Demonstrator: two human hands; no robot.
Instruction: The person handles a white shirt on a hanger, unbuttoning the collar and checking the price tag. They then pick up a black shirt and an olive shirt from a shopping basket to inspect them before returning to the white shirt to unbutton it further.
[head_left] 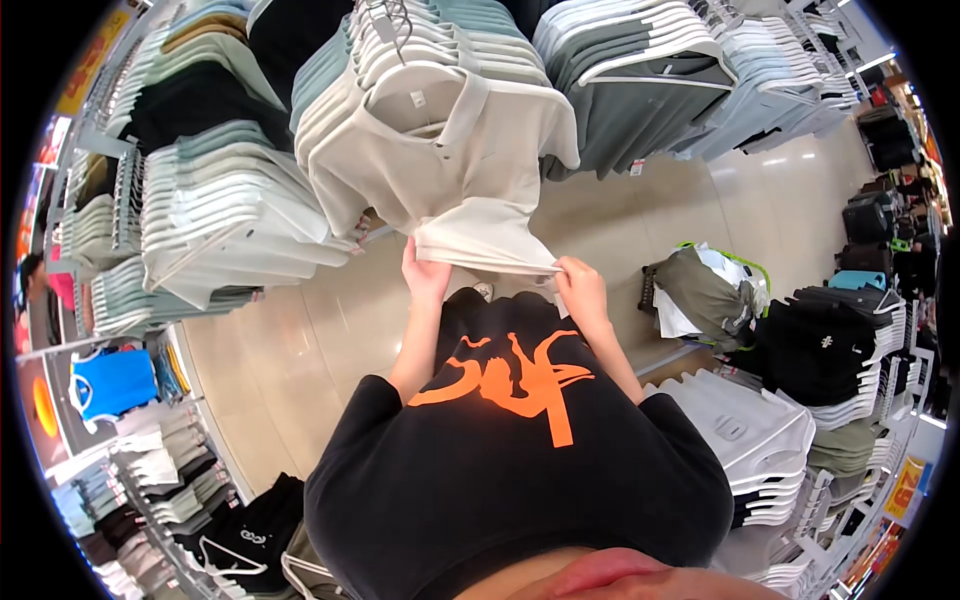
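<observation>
A beige polo shirt point(470, 180) hangs at the front of a rack, on a white hanger point(412, 72). Its lower part is pulled toward me and the hem is stretched between my hands. My left hand point(427, 275) grips the hem at its left end, with the fingers partly hidden by the cloth. At the right end, my right hand point(580, 287) pinches the hem's corner between thumb and fingers. More shirts in pale and grey-green tones hang close behind the polo.
White shirts point(230, 215) hang at the left, dark grey-green ones point(640, 110) at the upper right. A cart piled with clothes point(705, 290) stands on the tiled floor to the right. Folded-looking white garments point(740, 430) and black shirts point(825, 345) hang at the lower right.
</observation>
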